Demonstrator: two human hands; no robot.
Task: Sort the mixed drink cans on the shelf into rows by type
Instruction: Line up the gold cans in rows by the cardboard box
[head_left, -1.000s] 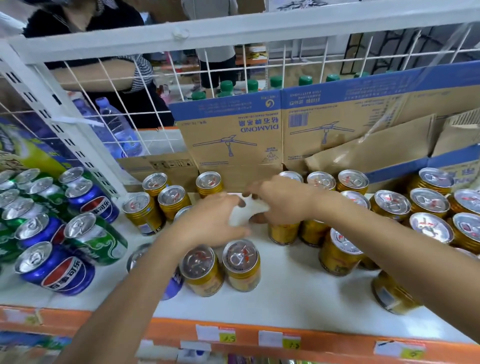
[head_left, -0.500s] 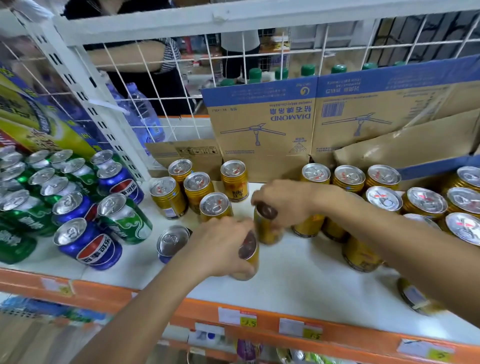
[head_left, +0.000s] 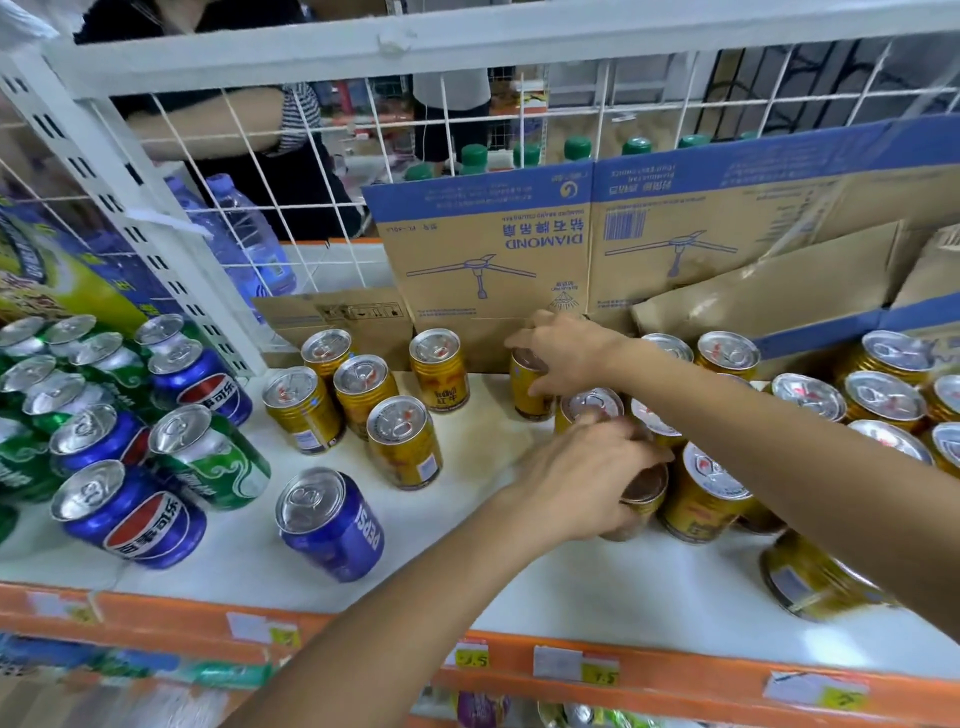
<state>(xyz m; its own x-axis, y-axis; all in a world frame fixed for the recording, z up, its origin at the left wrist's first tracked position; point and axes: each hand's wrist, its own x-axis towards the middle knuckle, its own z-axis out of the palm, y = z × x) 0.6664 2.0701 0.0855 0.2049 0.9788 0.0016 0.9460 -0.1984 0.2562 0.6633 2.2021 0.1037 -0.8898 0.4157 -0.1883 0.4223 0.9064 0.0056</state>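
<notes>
On the white shelf (head_left: 467, 561) stand many gold cans. My right hand (head_left: 563, 351) grips one gold can (head_left: 529, 387) by its top, close to the cardboard at the back. My left hand (head_left: 576, 475) is closed on another gold can (head_left: 640, 499), beside the gold cluster (head_left: 701, 493) on the right. A small group of gold cans (head_left: 363, 395) stands at centre left. One blue Pepsi can (head_left: 332, 525) stands alone near the front. Blue and green cans (head_left: 130, 447) are mixed at the left.
A cardboard box (head_left: 488, 260) and folded cardboard (head_left: 769, 291) line the back under a white wire grid (head_left: 249, 156). One gold can (head_left: 815, 582) stands near the orange front edge (head_left: 519, 660) with price tags. A person stands behind the grid.
Both hands have carried their gold cans rightward and back, toward the gold cluster. The view has shifted, and the lone blue Pepsi can shows fully.
</notes>
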